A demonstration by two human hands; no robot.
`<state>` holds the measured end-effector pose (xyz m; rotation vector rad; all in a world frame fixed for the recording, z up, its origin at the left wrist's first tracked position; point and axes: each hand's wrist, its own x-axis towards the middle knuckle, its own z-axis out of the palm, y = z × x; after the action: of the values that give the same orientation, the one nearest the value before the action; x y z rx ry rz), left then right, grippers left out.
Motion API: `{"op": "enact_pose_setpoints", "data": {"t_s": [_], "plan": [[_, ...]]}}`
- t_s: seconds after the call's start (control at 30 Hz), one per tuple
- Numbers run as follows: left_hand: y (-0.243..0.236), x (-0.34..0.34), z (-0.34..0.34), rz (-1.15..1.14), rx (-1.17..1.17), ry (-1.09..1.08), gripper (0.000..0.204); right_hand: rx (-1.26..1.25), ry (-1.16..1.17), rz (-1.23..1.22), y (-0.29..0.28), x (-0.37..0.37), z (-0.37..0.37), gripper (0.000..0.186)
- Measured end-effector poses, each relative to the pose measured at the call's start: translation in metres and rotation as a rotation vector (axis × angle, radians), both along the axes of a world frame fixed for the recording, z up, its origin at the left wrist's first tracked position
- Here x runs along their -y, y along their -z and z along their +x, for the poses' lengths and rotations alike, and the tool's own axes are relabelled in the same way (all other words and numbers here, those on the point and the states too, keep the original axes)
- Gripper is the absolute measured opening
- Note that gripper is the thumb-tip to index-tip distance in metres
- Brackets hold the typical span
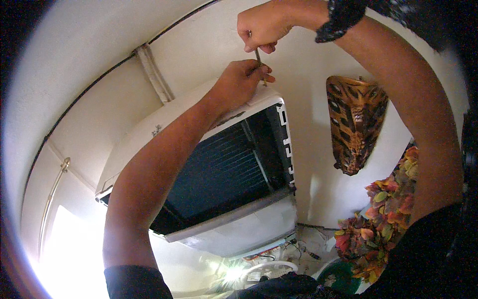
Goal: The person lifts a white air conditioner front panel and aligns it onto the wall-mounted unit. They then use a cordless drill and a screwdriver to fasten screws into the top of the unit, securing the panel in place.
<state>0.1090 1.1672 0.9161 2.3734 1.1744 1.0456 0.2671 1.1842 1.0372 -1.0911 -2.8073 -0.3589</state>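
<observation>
Landmark: the white air conditioner (224, 179), its dark mesh face (214, 159) exposed. We hold a slim rod-like tool (258, 56) just above its upper right corner. Our right hand (264, 27) is clenched round the tool's upper part; our left hand (243, 82) pinches it lower down, between the right hand and the casing. We cannot tell whether the tool's lower end touches the unit. On the casing's upper left part we log a small dark marking (157, 130), too small to read; possibly a smudge. Right of the air conditioner we record a carved brown wall ornament (356, 122); to its lower right, red and green leaves (383, 214) beside a green round container (338, 278).
</observation>
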Motion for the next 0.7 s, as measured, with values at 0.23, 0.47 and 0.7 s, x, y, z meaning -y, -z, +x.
{"op": "enact_pose_setpoints", "data": {"t_s": [0.23,0.47,0.7], "plan": [[-0.002,-0.014,-0.011,0.203,-0.304,-0.086,0.025,0.013,-0.001,0.01,-0.002,0.001,-0.012,0.056],[0.006,-0.021,-0.012,0.322,-0.139,0.224,0.03,-0.013,0.001,-0.007,0.0,-0.001,-0.006,0.056],[-0.004,-0.007,-0.005,0.09,-0.15,-0.101,0.037,-0.016,-0.001,0.003,0.005,-0.007,-0.005,0.056]]}}
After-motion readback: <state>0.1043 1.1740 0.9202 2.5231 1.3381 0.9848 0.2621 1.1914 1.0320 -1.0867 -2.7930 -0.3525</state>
